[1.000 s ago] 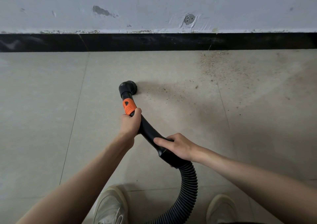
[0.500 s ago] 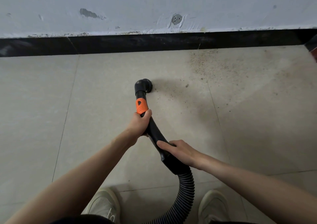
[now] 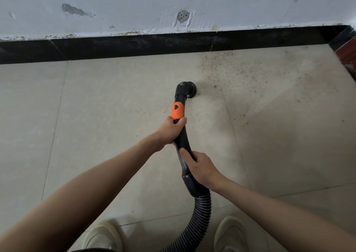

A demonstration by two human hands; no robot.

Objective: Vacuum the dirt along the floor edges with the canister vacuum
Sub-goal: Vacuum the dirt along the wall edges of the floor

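The left hand [image 3: 171, 129] is wrapped around the black curved handle tube [image 3: 183, 141] of the canister vacuum, just below its orange slider [image 3: 177, 113], while the right hand [image 3: 198, 168] grips the same tube lower down, near the collar where the ribbed hose [image 3: 200, 217] joins and runs down between the person's two pale shoes [image 3: 104, 236]. The round brush nozzle [image 3: 187, 90] sits on the beige floor tile [image 3: 106, 107], near but clear of the black baseboard [image 3: 134, 44], at the left fringe of a scatter of dirt [image 3: 229, 68] that thickens toward the wall edge. The tube looks like rigid moulded plastic, light enough to steer with the wrists, and probably smooth, so a full wrap of the fingers suits it better than a pinch. The hose appears soft and springy; it will likely tug and twist back against a sweep, which the lower hand is well placed to absorb. The upper grip close to the nozzle gives the finest aim along the baseboard. The bristles should give a little under pressure, so light contact ought to be enough.
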